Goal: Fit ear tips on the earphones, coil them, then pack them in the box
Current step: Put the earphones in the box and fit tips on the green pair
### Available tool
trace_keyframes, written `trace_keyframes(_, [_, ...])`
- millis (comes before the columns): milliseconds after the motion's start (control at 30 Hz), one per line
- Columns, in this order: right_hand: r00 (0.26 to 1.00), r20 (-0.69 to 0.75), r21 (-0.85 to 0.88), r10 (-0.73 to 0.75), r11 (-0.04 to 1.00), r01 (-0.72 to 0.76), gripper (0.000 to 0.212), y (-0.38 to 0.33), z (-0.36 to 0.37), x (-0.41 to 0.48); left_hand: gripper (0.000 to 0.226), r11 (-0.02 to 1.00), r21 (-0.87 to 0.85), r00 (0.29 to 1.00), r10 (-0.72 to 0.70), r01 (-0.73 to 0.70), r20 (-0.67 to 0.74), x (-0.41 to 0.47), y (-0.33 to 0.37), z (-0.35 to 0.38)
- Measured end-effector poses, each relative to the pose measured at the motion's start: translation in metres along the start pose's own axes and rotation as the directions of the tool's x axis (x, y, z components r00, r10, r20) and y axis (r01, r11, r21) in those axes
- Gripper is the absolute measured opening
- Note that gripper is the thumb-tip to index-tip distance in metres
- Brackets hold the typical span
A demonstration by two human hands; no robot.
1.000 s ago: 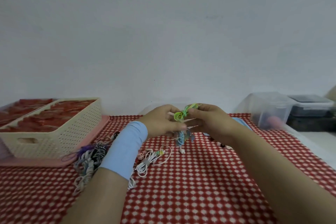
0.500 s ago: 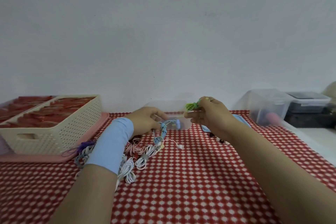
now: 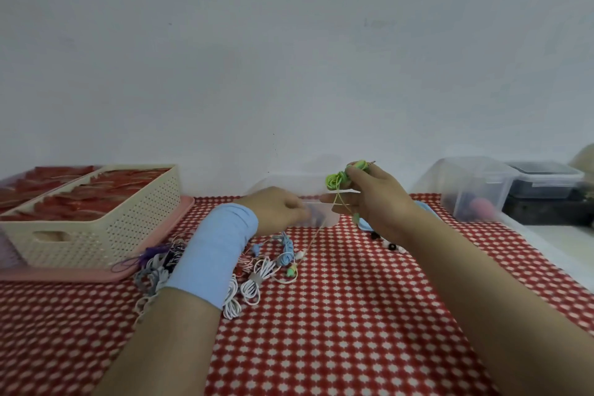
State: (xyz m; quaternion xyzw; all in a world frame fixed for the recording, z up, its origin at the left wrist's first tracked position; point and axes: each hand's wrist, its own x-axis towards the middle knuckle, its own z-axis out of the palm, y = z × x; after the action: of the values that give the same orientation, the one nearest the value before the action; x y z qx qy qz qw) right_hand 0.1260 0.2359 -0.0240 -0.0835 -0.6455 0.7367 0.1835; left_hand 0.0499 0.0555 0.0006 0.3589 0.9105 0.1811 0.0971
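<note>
My right hand [image 3: 376, 202] grips a coiled green pair of earphones [image 3: 337, 178], raised above the checked cloth. A thin cable [image 3: 313, 236] trails from it down to the table. My left hand [image 3: 276, 210], with a light blue wrist sleeve, reaches to the small clear box [image 3: 329, 220] at the back centre; its fingertips are blurred against the box. A blue pair of earphones [image 3: 287, 251] lies on the cloth below that hand, among white coiled earphones [image 3: 257, 283]. Small black and white ear tips [image 3: 392, 246] lie under my right wrist.
A cream perforated basket [image 3: 106, 228] of red packets stands on a pink tray [image 3: 96, 276] at the left. A pile of purple, grey and white cables [image 3: 154, 270] lies beside it. Clear bins [image 3: 472, 190] and a dark container [image 3: 546, 183] stand at the right.
My left hand has let go of the blue earphones, which now lie on the cloth, and moved to the clear box. My right hand has lifted the green coil higher.
</note>
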Motion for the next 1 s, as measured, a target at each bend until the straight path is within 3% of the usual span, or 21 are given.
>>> trace_keyframes(67, [1.000,0.009,0.079,-0.002,0.997,0.001,0.019,-0.002,0.002,-0.001,0.032,0.997,-0.008,0.988,0.073,-0.073,0.139,0.000,0.009,0.012])
trace_keyframes(133, [1.000,-0.016,0.066,-0.012,0.998,0.013,0.019,-0.006,0.000,-0.002,0.035,0.998,0.038,0.971,0.045,-0.056,0.237,0.001,0.008,0.023])
trace_keyframes(233, [0.997,-0.062,-0.067,-0.036,0.997,0.032,0.022,-0.009,-0.007,-0.001,0.031,0.983,0.180,0.976,-0.079,0.042,0.205,0.005,-0.003,0.022])
trace_keyframes(333, [0.999,-0.019,-0.172,-0.026,0.985,0.022,0.027,-0.008,-0.013,0.000,0.034,0.915,0.382,0.970,-0.200,0.133,0.141,0.000,-0.006,0.010])
trace_keyframes(400, [0.998,0.056,-0.281,0.014,0.960,0.002,0.026,-0.005,-0.014,-0.001,0.039,0.923,0.360,0.977,-0.186,0.138,0.102,-0.004,-0.003,0.005])
trace_keyframes(533, [0.976,0.184,-0.631,0.117,0.776,0.026,0.021,-0.001,-0.012,-0.005,0.046,0.963,0.259,0.997,-0.078,0.078,-0.013,-0.001,0.010,0.006])
trace_keyframes(700, [0.973,0.146,-0.823,0.180,0.568,0.018,0.037,-0.001,-0.028,0.002,0.022,0.994,0.103,0.980,0.056,-0.037,-0.193,0.007,0.026,0.021])
trace_keyframes(833, [0.980,0.129,-0.900,0.155,0.433,0.050,0.015,-0.020,-0.055,0.004,0.021,0.982,0.037,0.982,0.184,-0.183,-0.036,0.011,0.036,0.045])
trace_keyframes(933, [0.981,0.079,-0.947,0.174,0.320,0.020,0.018,-0.025,-0.076,0.005,0.021,0.972,0.073,0.969,0.216,-0.226,0.124,0.014,0.039,0.061])
trace_keyframes(1000, [0.977,0.045,-0.965,0.210,0.262,-0.012,0.022,-0.023,-0.082,0.005,0.020,0.975,0.111,0.977,0.182,-0.194,0.111,0.016,0.038,0.064])
